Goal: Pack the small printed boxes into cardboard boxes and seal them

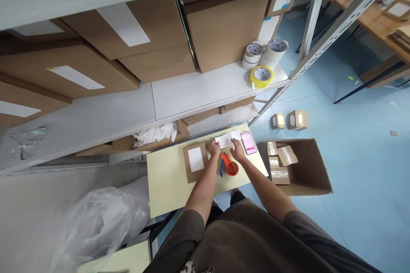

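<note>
A white paper slip lies at the far edge of the pale yellow table. My left hand has its fingers closed at the slip's left end. On the slip's right part rests my right hand, fingers stretched out. Between my forearms sits an orange tape dispenser with brown tape, and a thin blue object lies beside it. A phone with a pink screen is right of my right hand. Left of my left hand is a cardboard parcel bearing a white label.
Behind the table stands a shelf with large cardboard boxes and tape rolls. An open carton holding small parcels is at the right, with two small boxes beyond it. Plastic wrap bulges at the left.
</note>
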A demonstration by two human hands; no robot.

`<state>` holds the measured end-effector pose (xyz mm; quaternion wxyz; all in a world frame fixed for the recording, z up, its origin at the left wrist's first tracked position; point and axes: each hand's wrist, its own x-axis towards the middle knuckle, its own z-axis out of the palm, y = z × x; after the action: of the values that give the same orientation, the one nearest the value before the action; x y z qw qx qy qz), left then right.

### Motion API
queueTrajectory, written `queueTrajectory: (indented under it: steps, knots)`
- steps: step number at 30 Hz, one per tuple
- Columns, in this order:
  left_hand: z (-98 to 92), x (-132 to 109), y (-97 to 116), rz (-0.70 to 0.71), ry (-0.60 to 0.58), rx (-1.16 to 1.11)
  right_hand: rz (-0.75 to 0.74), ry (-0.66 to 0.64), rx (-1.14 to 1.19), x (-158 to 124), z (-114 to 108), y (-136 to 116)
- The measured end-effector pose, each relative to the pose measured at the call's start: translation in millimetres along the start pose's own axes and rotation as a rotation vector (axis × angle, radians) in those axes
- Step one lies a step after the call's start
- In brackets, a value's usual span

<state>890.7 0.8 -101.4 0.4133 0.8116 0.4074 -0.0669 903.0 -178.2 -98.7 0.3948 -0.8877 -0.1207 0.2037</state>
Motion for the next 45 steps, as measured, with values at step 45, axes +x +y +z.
queueTrajectory:
  steps: [45]
  knots:
    - [-203.5,-134.9,-29.8,0.198,0.153,-0.288,-0.201,-0.593,0.345,18.5,-84.7,-138.1]
